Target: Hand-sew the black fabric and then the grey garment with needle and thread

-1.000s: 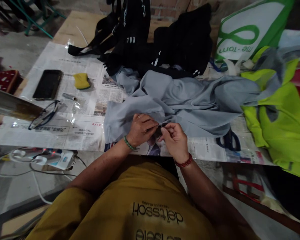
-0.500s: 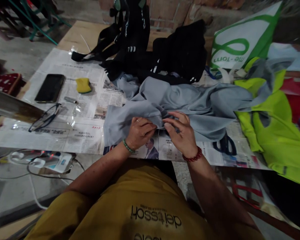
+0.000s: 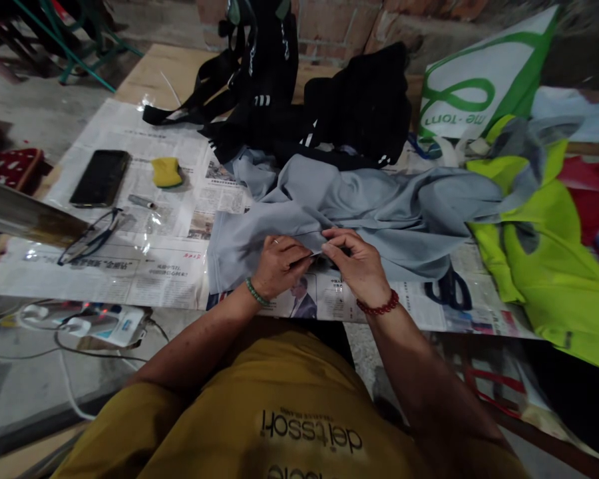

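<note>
A grey garment (image 3: 404, 199) lies crumpled across the newspaper-covered table, its near edge at my hands. My left hand (image 3: 281, 263), with a ring and a green bead bracelet, is closed in a pinch at this edge of the cloth. Close by on the right, my right hand (image 3: 355, 261), wearing a red bead bracelet, has thumb and forefinger pressed together. A thin, pale sliver shows between the two sets of fingertips, too small to name. Dark-handled scissors (image 3: 449, 293) lie partly under the cloth, to the right of my right hand.
On the left lie a phone (image 3: 100, 177), a yellow sponge (image 3: 166, 171), a small grey tube (image 3: 142, 201) and glasses (image 3: 90, 238). Black bags (image 3: 359, 100) stand behind the garment. At right are a yellow-green garment (image 3: 559, 259) and a green-white bag (image 3: 484, 80). A power strip (image 3: 114, 324) sits below the table edge.
My right hand has moved slightly left, toward my left hand, and its parted fingers have closed into a pinch. My left hand and the grey garment have hardly moved.
</note>
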Demonstrator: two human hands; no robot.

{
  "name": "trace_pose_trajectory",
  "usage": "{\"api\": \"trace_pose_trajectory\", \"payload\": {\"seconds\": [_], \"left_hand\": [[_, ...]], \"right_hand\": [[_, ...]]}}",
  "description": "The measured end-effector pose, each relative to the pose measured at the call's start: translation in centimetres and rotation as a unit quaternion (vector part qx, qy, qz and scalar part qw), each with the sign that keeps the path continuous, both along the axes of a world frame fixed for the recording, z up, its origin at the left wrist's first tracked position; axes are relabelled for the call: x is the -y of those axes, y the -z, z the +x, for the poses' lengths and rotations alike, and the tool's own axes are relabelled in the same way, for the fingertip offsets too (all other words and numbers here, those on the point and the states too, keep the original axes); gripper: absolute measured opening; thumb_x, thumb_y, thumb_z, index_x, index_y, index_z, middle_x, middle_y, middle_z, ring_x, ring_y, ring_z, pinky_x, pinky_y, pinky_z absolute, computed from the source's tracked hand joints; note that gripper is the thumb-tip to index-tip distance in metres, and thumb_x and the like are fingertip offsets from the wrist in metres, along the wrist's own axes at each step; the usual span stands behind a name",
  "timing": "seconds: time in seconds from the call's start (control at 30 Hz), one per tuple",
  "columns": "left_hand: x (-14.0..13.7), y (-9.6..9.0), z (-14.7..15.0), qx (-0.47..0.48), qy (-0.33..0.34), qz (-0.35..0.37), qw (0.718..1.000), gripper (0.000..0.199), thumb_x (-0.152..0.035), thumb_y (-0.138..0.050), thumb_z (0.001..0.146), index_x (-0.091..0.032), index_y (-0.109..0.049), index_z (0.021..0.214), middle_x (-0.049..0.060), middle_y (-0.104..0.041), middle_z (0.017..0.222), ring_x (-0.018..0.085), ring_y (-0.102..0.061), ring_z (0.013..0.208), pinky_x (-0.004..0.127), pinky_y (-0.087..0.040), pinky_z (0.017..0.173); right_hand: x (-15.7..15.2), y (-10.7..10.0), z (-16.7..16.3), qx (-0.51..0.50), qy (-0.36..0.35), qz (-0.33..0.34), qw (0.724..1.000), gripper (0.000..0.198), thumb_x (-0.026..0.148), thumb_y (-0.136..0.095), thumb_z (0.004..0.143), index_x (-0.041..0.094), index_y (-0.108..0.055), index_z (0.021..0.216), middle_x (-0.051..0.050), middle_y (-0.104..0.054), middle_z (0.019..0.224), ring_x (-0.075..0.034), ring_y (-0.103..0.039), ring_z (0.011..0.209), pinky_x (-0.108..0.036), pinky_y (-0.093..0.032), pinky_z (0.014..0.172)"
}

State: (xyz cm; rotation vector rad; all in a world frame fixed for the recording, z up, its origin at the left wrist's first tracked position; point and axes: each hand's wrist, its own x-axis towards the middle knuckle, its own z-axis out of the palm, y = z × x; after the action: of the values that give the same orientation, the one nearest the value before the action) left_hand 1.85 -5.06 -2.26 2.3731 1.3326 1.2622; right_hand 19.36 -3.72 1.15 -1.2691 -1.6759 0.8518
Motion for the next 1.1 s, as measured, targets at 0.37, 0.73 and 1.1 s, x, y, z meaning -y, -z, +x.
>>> {"api": "trace_pose_trajectory", "payload": {"seconds": [0.37,0.73,1.1], "left_hand": [[-0.1,-0.6,-0.1,-0.014,0.025,-0.045,0.999,0.025,-0.036,-0.053,0.09,-0.02,-0.067,0.076,0.002,-0.07,0.079,0.014,-0.062,0.078,0.035,-0.037,0.079],[-0.1,-0.6,-0.3,-0.012,0.032,-0.046,0.998,0.022,-0.034,-0.055,0.089,-0.021,-0.067,0.075,-0.001,-0.071,0.078,0.013,-0.063,0.078,0.034,-0.035,0.08],[-0.2,-0.4,-0.2,-0.017,0.027,-0.054,0.998,0.022,-0.035,-0.056,0.088,-0.021,-0.068,0.075,0.0,-0.071,0.077,0.014,-0.063,0.078,0.035,-0.037,0.079]], "right_hand": [[-2.1,0.5,-0.4,-0.2,0.058,-0.089,0.974,0.01,0.03,-0.068,0.074,0.021,-0.064,0.074,0.0,-0.07,0.084,-0.015,-0.063,0.082,-0.035,-0.049,0.085],[-3.6,-3.3,0.9,-0.239,0.013,-0.083,0.967,0.025,0.046,-0.063,0.081,0.024,-0.051,0.079,0.005,-0.064,0.072,-0.007,-0.055,0.048,-0.022,-0.043,0.048],[-5.8,-8.4,2.7,-0.276,0.013,-0.072,0.958,0.016,0.029,-0.068,0.075,0.022,-0.054,0.08,0.004,-0.061,0.066,-0.012,-0.063,0.057,-0.027,-0.049,0.051]]}}
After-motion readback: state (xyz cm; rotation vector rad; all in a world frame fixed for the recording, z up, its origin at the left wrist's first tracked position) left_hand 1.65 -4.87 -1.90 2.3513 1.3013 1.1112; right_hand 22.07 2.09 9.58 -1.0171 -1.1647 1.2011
